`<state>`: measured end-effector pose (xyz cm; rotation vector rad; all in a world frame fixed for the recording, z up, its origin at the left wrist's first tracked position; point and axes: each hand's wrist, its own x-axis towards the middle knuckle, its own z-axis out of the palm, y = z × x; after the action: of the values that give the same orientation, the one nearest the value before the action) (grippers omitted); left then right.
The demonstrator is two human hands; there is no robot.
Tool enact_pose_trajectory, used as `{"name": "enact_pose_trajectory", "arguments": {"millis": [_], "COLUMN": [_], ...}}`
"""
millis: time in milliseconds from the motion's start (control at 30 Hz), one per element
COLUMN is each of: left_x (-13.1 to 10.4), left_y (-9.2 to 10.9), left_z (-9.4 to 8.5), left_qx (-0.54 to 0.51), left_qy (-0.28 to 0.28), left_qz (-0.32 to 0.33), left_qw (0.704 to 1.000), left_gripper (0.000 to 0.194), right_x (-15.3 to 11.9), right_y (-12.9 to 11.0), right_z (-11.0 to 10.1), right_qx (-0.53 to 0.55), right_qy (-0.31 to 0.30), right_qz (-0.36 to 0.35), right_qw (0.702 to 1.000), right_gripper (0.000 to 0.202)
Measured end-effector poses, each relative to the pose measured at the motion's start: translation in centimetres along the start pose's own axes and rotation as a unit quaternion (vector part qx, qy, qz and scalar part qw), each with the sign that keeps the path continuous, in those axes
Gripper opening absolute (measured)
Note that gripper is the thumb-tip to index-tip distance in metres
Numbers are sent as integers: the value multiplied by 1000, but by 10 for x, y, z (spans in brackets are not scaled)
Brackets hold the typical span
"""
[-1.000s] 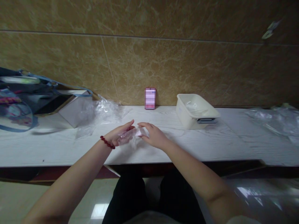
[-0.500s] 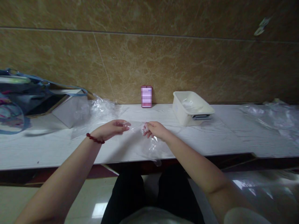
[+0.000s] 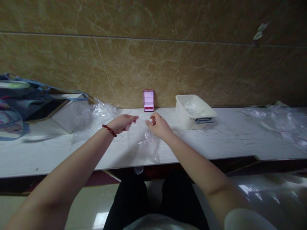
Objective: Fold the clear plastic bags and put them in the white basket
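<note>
A clear plastic bag (image 3: 145, 143) lies over the white tabletop in front of me, and its lower end droops past the front edge. My left hand (image 3: 123, 123), with a dark red bead bracelet on the wrist, pinches the bag's upper left part between thumb and fingers. Close by on the right is my right hand (image 3: 159, 125), its thumb and bent fingers apart above the bag's upper right side. Nothing shows between those fingers. The bag is so see-through that its exact edges are hard to make out.
A phone (image 3: 148, 100) leans upright against the marbled wall. To its right stands a white plastic bin (image 3: 188, 119) with clear plastic inside. Clear plastic (image 3: 100, 111) is heaped at left beside a white box (image 3: 69, 115) and blue bag (image 3: 31, 92); more plastic sheeting (image 3: 275, 119) lies far right.
Both hands have moved slightly away from me, the left one also rightward. My right hand's fingers have come off the plastic bag. The bag's drooping end has shifted left.
</note>
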<state>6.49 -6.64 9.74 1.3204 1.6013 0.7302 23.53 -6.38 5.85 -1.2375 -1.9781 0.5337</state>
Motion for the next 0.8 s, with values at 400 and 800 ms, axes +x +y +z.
{"name": "enact_pose_trajectory", "arguments": {"millis": [400, 800], "left_x": [-34, -41], "left_y": [29, 52], "left_z": [2, -16], "left_qx": [101, 164], "left_qy": [-162, -119], "left_qz": [94, 98], "left_qw": [977, 974], "left_gripper": [26, 17], "right_x": [23, 28], "right_y": [-4, -39], "right_z": [-5, -59], "right_qx": [-23, 64], "right_qy": [-1, -200], "right_qz": [-19, 8], "right_qw": [1000, 978], "right_gripper": [10, 51]}}
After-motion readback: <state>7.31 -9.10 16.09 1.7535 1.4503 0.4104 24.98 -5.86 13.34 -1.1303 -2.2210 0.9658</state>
